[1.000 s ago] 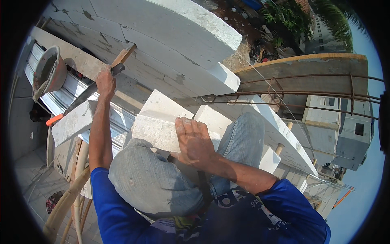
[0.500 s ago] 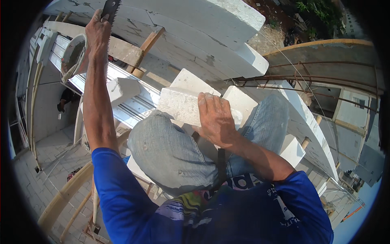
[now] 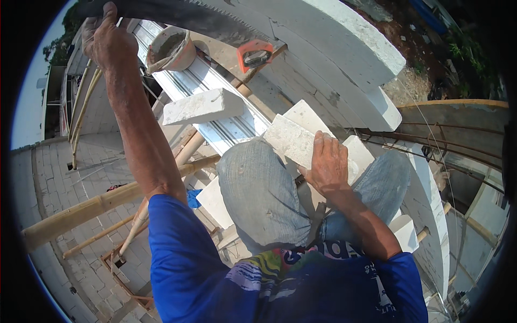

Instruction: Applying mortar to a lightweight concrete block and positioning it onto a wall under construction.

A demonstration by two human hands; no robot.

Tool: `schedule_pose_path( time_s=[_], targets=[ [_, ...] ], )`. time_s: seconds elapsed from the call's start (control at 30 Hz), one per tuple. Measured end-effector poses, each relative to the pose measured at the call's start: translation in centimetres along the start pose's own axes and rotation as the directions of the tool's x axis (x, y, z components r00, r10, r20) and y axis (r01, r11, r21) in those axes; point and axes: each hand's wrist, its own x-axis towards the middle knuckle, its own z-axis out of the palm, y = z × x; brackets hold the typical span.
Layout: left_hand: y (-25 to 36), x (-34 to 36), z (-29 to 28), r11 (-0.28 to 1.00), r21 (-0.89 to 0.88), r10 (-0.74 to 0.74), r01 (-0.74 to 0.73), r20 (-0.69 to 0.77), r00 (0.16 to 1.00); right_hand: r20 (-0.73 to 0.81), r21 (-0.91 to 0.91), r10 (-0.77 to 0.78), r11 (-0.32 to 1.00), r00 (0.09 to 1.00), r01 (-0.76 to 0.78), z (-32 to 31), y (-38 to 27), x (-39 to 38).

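Left hand [image 3: 111,43] with long dark steel handsaw [image 3: 186,21]; right hand [image 3: 329,167] on rough white block [image 3: 291,141]

Item: handsaw, raised at upper left, held across the far side of the work area. The left hand is closed around the end of the blade; the orange-and-black handle [image 3: 254,55] sits at the opposite end, ungripped, near the pale block wall [image 3: 334,59].

Item: rough white block, positioned by the knees in worn blue jeans [image 3: 258,188]. The right hand lies over it, fingers spread little, pressing or steadying rather than wrapped round; how firmly, one cannot tell.

Surroundings: second white block [image 3: 202,107], tilted in view, at the ribbed silver metal strip [image 3: 231,132]; dusty pinkish bucket [image 3: 187,56] behind it; thick yellowish bamboo pole [image 3: 102,210] at left, with paved floor [image 3: 81,280] beyond.

Condition notes, by judgement: the bare-blade hold is the chief hazard — a slip or twist could draw the teeth across the palm, or let the weight of the handle swing the saw into the bucket. The rough white block could slide if the knees shift or the right hand lifts. The second white block looks poorly seated; a knock from the left forearm might send it over the edge.
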Motion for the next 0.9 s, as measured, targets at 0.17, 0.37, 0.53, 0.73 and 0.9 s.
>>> schedule_pose_path(
  time_s=[0.17, 0.37, 0.53, 0.73, 0.9],
  targets=[
    [-0.7, 5.0, -12.1, 0.988, -0.146, -0.027, 0.045, 0.122, 0.992, -0.132, -0.03, -0.154, 0.988, 0.979, 0.151, -0.4, -0.7, 0.1],
    [3.0, 3.7, -13.3, 0.445, 0.663, 0.317, -0.602, 0.512, 0.798, -0.174, -0.092, -0.114, 0.991, 0.978, 0.099, 0.1, 0.6, -0.2],
    [2.6, -2.1, -6.8, 0.88, -0.18, -0.37, 0.439, 0.32, 0.872, -0.218, -0.072, -0.13, 0.991, 0.967, 0.117, 0.0, 0.8, -0.2],
    [3.9, -10.8, 1.7, 0.787, -0.031, -0.469, 0.616, 0.618, 0.631, -0.141, -0.01, -0.109, 0.994, 0.984, 0.109, -0.2, -0.1, 0.0],
    [1.0, -14.8, 6.2, 0.805, 0.089, -0.455, 0.587, 0.728, 0.513, -0.071, 0.027, -0.04, 0.999, 0.997, 0.042, 0.0, -0.6, 0.2]
  ],
)
